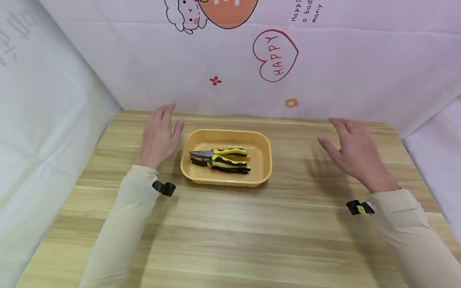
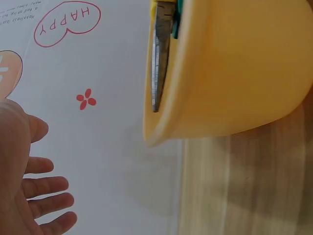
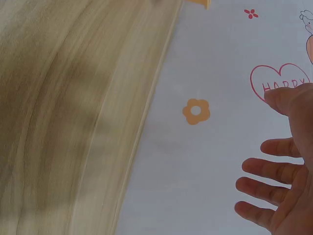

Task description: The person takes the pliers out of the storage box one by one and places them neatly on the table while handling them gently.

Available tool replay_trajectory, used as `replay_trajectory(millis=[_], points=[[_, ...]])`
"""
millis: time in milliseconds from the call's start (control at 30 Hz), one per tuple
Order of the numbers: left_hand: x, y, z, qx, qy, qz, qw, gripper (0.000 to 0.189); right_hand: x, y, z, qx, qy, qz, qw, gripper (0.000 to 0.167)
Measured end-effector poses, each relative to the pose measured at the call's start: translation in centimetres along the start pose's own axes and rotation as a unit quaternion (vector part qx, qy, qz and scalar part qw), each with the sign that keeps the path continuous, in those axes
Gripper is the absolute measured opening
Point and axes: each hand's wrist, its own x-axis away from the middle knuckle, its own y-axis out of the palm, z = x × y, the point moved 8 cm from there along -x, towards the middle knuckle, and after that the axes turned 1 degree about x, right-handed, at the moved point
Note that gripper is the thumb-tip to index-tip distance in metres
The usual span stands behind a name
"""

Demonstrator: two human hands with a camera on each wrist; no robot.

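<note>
A yellow-orange plastic basin [image 1: 225, 180] stands on the wooden table, seen from above in the head view. Inside it lie pliers [image 1: 228, 161] with yellow and black handles, overlapping one another, their metal noses toward the left. My left hand [image 1: 158, 136] is just left of the basin, fingers extended and holding nothing. In the left wrist view, the basin's wall [image 2: 234, 73] fills the upper right, with a plier nose [image 2: 160, 63] showing at its rim. Well to the right of the basin, my right hand [image 1: 354, 152] hovers over the table with spread, relaxed fingers.
The wooden table [image 1: 245, 232] reaches back to a white printed cloth [image 1: 162, 68] hanging behind it. More white cloth [image 1: 43, 112] hangs at the left side. Each wrist carries a small black camera, the left camera [image 1: 164, 188] being close to the basin's left side.
</note>
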Motion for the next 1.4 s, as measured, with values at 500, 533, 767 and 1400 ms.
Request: replay_trajectory(millis=[500,533,767,1400], points=[[2.8,4.2,-4.3,0.168,-0.127,-0.060,0.9756,0.049,0.2,1.8,-2.5,-0.038,-0.020,-0.035,0.9985,0.053],[2.9,4.6,-4.5,0.185,-0.134,-0.062,0.9716,0.047,0.3,1.9,-2.7,-0.041,-0.022,-0.037,0.9983,0.053],[3.9,6.3,-5.7,0.255,-0.173,-0.069,0.9490,0.043,0.5,2.9,-4.6,-0.058,-0.039,-0.057,0.9959,0.053],[4.9,9.5,-6.3,0.461,-0.265,-0.051,0.8453,0.042,-0.2,4.5,-9.6,-0.081,-0.106,-0.073,0.9884,0.051]])
